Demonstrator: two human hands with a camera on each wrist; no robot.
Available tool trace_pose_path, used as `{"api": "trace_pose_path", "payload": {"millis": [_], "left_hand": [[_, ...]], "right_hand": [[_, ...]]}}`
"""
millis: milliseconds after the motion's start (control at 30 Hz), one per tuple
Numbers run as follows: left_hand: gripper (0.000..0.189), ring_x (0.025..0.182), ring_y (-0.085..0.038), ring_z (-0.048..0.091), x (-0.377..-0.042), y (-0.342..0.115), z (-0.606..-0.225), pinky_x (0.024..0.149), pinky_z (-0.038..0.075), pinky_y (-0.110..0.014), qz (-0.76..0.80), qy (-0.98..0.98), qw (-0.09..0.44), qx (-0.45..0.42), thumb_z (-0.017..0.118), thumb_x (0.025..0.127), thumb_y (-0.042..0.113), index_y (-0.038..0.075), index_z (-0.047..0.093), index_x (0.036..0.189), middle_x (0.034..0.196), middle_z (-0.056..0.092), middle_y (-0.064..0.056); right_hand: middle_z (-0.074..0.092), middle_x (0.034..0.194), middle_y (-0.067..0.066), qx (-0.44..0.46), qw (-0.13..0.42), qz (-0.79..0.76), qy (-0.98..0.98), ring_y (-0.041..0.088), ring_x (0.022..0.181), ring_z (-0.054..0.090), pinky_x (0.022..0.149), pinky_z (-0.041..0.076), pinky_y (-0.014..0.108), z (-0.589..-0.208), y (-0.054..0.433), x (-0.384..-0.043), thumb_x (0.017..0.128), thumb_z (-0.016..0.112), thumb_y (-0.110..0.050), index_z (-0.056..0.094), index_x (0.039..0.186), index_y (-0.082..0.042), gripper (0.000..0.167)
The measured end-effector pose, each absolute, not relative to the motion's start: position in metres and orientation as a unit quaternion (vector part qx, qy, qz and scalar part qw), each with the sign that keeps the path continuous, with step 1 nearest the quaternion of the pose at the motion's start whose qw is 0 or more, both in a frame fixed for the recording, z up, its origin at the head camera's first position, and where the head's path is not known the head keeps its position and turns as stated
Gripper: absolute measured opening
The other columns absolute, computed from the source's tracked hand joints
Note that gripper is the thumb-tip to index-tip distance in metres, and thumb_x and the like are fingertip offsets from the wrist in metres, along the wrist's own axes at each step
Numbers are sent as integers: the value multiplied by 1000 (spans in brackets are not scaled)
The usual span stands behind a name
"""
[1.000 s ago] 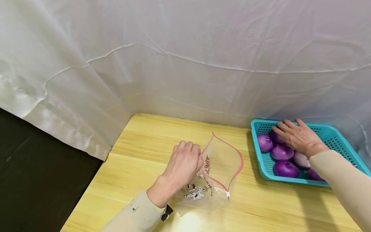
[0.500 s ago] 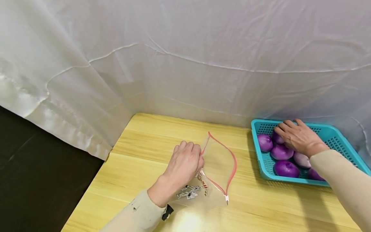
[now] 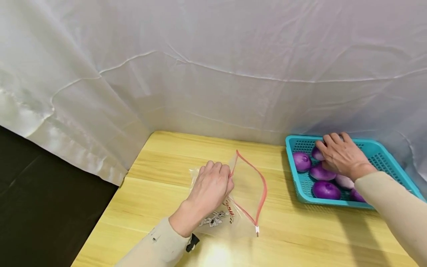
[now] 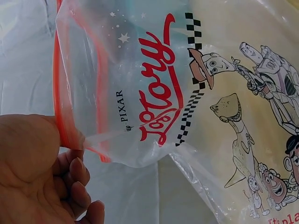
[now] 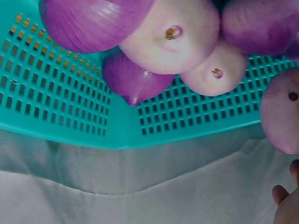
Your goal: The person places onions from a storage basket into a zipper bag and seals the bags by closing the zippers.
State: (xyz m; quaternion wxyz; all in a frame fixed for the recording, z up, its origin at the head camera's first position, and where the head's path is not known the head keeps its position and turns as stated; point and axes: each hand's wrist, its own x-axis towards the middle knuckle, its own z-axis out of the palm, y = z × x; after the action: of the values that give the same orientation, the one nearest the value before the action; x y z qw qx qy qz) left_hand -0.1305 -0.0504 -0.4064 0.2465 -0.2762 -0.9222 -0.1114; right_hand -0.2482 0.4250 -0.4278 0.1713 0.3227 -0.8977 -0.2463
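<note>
My left hand (image 3: 211, 189) pinches the edge of a clear zip bag (image 4: 140, 154) with a red-edged mouth and cartoon print. The bag's mouth gapes to the right, with a white slider (image 3: 257, 229) at its near corner. In the left wrist view, thumb and fingers meet on the red zip strip (image 4: 63, 93). Inside the teal basket (image 3: 290, 174), my right hand (image 3: 343, 155) curls over a purple onion (image 3: 317, 153) at the far side. The right wrist view shows this onion (image 5: 280, 112) beside the fingertips (image 5: 280, 193); part of the grip lies outside that view.
Several more purple onions, among them a dark one (image 3: 326, 190) and a pale one (image 3: 344, 181), lie in the basket. The wooden table (image 3: 166, 155) ends on the left above a dark floor (image 3: 50, 207). White cloth (image 3: 213, 92) hangs behind it.
The bag's mouth has shifted left and its print has turned lower beside my left hand. The fingers of my right hand have closed further around the far onion.
</note>
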Motion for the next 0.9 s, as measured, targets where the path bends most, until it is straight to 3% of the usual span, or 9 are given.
{"api": "trace_pose_path", "payload": {"millis": [267,533,600,700,800,900], "left_hand": [[20,71,-20,40,-134,-51,-405,64,29,-28,-115,-920,250,-280,67,95,18,14,55,80,72,44,2],[20,71,-20,39,-137,-51,-404,64,31,-29,-122,-917,250,-286,67,95,17,13,55,80,72,44,2],[20,71,-20,39,-137,-51,-403,64,30,-28,-123,-917,248,-287,67,95,17,14,54,80,72,43,2],[19,71,-20,39,-137,-53,-402,64,29,-28,-121,-918,246,-286,67,95,17,13,55,80,72,44,2],[19,71,-20,39,-137,-53,-402,65,28,-28,-119,-919,245,-285,67,95,17,13,56,81,72,45,2],[18,71,-20,40,-138,-53,-401,64,29,-28,-118,-920,244,-284,67,95,17,13,56,81,72,45,2]], "right_hand": [[45,107,26,316,186,-224,-903,48,101,49,90,43,61,-409,411,-242,74,84,-45,43,115,0,73],[49,105,27,312,240,-151,-907,51,103,50,91,42,64,-384,380,-225,69,80,-40,47,113,1,69],[51,105,27,318,256,-133,-903,51,104,49,91,41,65,-375,367,-219,74,74,-44,49,115,2,66],[53,107,28,333,287,-112,-891,52,102,50,89,41,65,-362,342,-211,88,54,-54,53,117,3,64],[54,107,28,350,315,-86,-878,52,101,51,88,42,65,-351,313,-202,93,38,-55,56,117,4,66],[56,109,28,368,330,-61,-867,51,100,53,88,43,65,-343,284,-191,91,42,-49,58,119,3,61]]}}
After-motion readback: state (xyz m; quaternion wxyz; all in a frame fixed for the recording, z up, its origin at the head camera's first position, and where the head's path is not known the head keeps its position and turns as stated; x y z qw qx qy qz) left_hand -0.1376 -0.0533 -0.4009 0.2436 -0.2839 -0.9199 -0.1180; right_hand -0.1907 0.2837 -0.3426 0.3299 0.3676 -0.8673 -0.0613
